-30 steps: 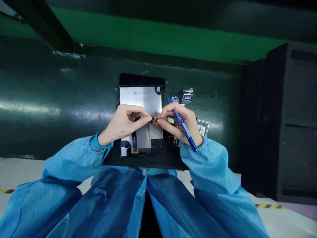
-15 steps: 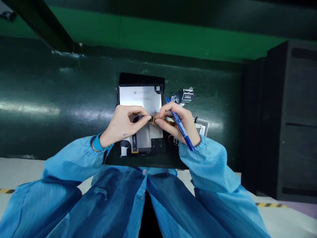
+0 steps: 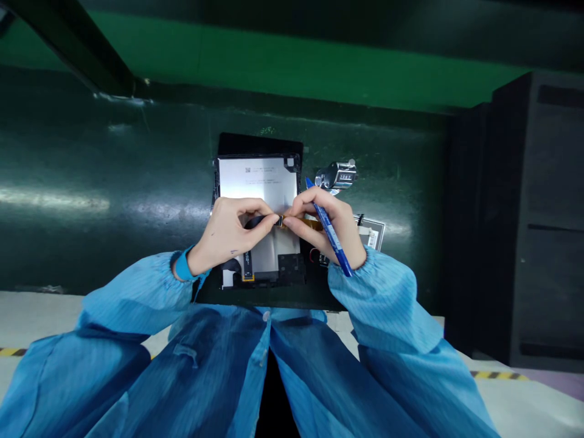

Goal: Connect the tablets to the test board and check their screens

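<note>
My left hand (image 3: 235,230) pinches the end of a black flex cable (image 3: 255,221) between thumb and forefinger. Facing it, my right hand (image 3: 326,224) pinches an orange flex cable (image 3: 312,224), while a blue pen (image 3: 332,234) rests across its fingers and palm. The two cable ends meet at a small connector (image 3: 280,221) between my fingertips; whether they are joined I cannot tell. Below both hands lies a display panel (image 3: 258,176) with a silver back, set on a dark backing. A second black flex strip (image 3: 247,264) shows near its lower edge.
A chrome tally counter (image 3: 337,175) stands right of the panel. Beyond my right wrist lies a part with a white barcode label (image 3: 373,237), half hidden. The green bench top (image 3: 114,164) reaches left, and a dark cabinet (image 3: 511,225) stands at the right.
My fingertips have come slightly closer together around the connector, covering more of it. My left wrist has shifted a little to the right. The panel and counter stay put.
</note>
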Action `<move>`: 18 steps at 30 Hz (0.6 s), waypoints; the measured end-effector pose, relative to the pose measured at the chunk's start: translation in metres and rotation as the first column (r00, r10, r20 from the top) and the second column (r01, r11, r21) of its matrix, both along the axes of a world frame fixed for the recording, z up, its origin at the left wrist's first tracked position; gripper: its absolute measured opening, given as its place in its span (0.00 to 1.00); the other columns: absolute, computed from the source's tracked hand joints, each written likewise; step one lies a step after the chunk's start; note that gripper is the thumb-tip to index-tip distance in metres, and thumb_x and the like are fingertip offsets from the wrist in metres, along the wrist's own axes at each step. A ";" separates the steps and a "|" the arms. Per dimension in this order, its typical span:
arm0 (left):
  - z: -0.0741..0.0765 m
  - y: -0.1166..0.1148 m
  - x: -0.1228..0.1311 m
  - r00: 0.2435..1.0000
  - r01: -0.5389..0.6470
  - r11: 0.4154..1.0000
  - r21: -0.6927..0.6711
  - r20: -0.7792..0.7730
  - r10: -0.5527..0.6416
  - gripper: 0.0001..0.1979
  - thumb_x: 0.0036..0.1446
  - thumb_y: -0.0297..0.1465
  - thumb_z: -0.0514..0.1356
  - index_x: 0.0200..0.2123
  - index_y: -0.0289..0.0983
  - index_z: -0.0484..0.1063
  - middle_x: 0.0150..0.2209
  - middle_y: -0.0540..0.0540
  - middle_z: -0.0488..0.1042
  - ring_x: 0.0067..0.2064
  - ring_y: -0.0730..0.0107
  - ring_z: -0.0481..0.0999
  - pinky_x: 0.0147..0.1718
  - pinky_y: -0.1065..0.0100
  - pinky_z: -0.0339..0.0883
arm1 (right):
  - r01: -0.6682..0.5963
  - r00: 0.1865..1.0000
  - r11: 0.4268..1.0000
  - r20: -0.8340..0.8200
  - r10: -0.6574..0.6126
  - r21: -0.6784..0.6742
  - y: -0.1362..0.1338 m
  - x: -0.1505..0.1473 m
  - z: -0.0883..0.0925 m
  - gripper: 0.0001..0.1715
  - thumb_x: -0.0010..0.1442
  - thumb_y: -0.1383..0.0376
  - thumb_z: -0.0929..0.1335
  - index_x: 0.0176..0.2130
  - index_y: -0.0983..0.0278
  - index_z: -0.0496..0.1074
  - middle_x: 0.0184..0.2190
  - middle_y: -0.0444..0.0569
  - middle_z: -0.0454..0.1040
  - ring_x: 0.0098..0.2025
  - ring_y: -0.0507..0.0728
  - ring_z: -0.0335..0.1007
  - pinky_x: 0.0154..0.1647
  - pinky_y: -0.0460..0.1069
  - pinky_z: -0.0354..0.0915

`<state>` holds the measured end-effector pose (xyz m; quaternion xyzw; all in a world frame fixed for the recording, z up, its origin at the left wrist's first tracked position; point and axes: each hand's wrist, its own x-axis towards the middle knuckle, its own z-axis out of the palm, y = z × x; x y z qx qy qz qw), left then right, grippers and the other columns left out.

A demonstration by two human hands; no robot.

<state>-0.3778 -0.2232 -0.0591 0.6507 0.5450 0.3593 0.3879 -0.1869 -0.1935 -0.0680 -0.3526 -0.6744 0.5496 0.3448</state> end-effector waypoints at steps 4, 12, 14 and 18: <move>-0.002 0.000 0.000 1.000 0.021 1.000 -0.015 0.001 -0.021 0.09 0.57 0.31 0.60 0.26 0.35 0.75 0.24 0.49 0.76 0.26 0.74 0.71 0.26 0.71 0.62 | 0.009 1.000 1.000 -0.015 -0.009 -0.004 0.000 -0.001 -0.002 0.15 0.59 0.59 0.74 0.34 0.63 0.66 0.26 0.40 0.70 0.28 0.48 0.67 0.28 0.44 0.60; 0.003 0.001 0.000 0.981 0.170 0.978 -0.123 0.111 -0.157 0.13 0.60 0.32 0.59 0.23 0.36 0.72 0.19 0.53 0.69 0.23 0.77 0.65 0.23 0.72 0.58 | -0.127 0.990 0.992 -0.059 0.126 -0.006 0.003 0.001 -0.004 0.16 0.60 0.61 0.72 0.32 0.62 0.62 0.27 0.40 0.68 0.27 0.47 0.63 0.29 0.44 0.61; 0.002 0.000 0.001 0.975 0.198 0.969 -0.150 0.132 -0.178 0.14 0.61 0.33 0.58 0.23 0.36 0.72 0.19 0.52 0.69 0.23 0.77 0.65 0.23 0.72 0.57 | -0.106 0.989 0.994 -0.100 0.106 0.003 0.004 -0.001 -0.008 0.19 0.59 0.61 0.72 0.29 0.62 0.58 0.26 0.39 0.67 0.26 0.47 0.61 0.28 0.44 0.60; -0.007 0.003 0.000 0.984 0.146 0.983 -0.108 0.116 -0.133 0.12 0.61 0.34 0.59 0.26 0.35 0.74 0.20 0.52 0.70 0.24 0.76 0.66 0.25 0.71 0.60 | 0.042 0.997 0.981 0.049 -0.053 0.188 0.001 -0.001 0.000 0.09 0.61 0.61 0.70 0.36 0.62 0.66 0.28 0.41 0.72 0.28 0.49 0.68 0.30 0.46 0.64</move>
